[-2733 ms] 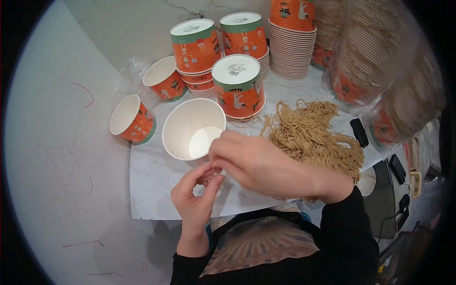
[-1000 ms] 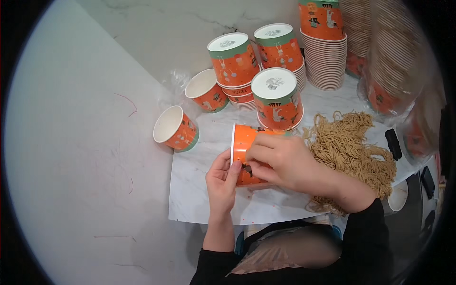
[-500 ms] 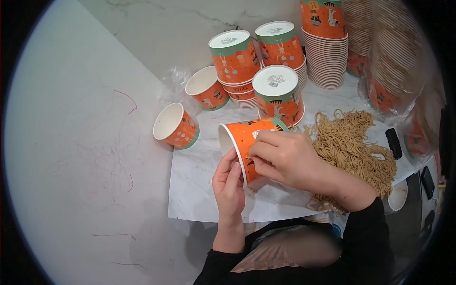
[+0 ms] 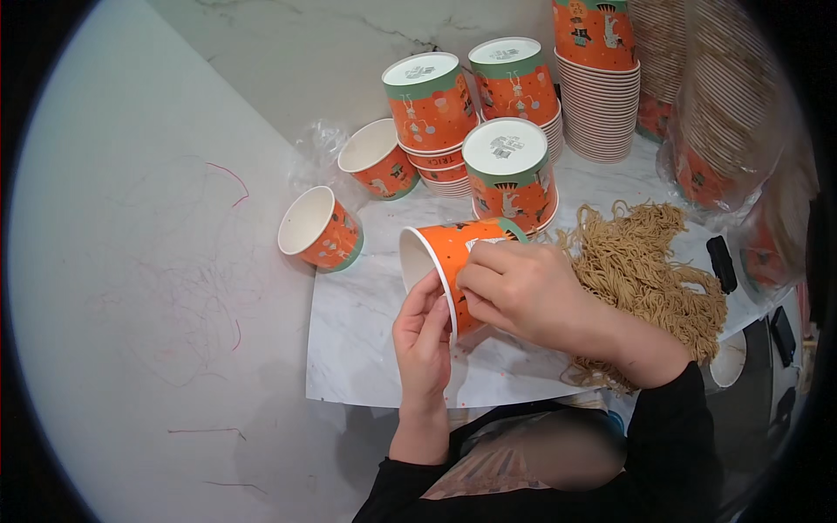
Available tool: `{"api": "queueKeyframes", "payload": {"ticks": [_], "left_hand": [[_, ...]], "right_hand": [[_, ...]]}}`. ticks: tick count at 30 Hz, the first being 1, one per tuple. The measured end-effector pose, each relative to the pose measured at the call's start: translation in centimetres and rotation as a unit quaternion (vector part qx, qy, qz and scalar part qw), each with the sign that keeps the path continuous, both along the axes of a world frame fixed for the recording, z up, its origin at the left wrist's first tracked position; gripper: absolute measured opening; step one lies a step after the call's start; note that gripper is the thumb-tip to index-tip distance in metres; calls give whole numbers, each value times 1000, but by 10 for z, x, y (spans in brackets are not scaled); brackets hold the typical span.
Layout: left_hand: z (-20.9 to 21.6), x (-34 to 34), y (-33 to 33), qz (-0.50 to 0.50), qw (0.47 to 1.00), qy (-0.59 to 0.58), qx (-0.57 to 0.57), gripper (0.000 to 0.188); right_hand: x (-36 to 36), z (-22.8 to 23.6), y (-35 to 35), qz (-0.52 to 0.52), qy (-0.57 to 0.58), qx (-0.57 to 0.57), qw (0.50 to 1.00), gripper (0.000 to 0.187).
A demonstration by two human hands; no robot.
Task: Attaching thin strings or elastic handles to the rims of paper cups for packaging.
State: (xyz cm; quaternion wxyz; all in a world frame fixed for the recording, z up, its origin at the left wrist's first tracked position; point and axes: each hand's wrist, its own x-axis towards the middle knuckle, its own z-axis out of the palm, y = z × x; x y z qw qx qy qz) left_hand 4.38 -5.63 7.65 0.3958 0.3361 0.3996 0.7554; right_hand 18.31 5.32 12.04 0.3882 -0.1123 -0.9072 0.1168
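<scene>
One tilted cup is gripped by the left hand and touched by the right hand, fingers curled; whether anything is pinched cannot be told.

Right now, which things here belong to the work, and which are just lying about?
In the work:
tilted orange cup, left hand at its rim, right hand at its side
tan cord heap, probably

Lying about, seemingly:
black object beside the cords
crumpled clear plastic

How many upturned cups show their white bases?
3: front cup, beyond the held cup; back-left cup; back-right cup. The tall stack is cut off above, possibly hiding another.
</scene>
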Motion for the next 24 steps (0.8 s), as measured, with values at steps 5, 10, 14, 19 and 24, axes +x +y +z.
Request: {"api": "queueKeyframes", "payload": {"ticks": [5, 10, 14, 19, 24], "left_hand": [[-10, -10, 4, -27, 999, -11, -38, 30], [-22, -15, 7, -29, 999, -13, -33, 22], [-23, -11, 6, 56, 991, 117, -31, 13], [-15, -9, 7, 204, 924, 322, -7, 4], [0, -6, 2, 361, 757, 544, -19, 9]], "right_hand": [[-4, -7, 3, -2, 2, 1, 1000, 14], [-6, -12, 4, 8, -13, -13, 1000, 13], [-5, -9, 5, 12, -14, -20, 1000, 14], [8, 6, 12, -5, -90, -63, 994, 14], [23, 24, 24, -26, -85, -89, 992, 11]]}}
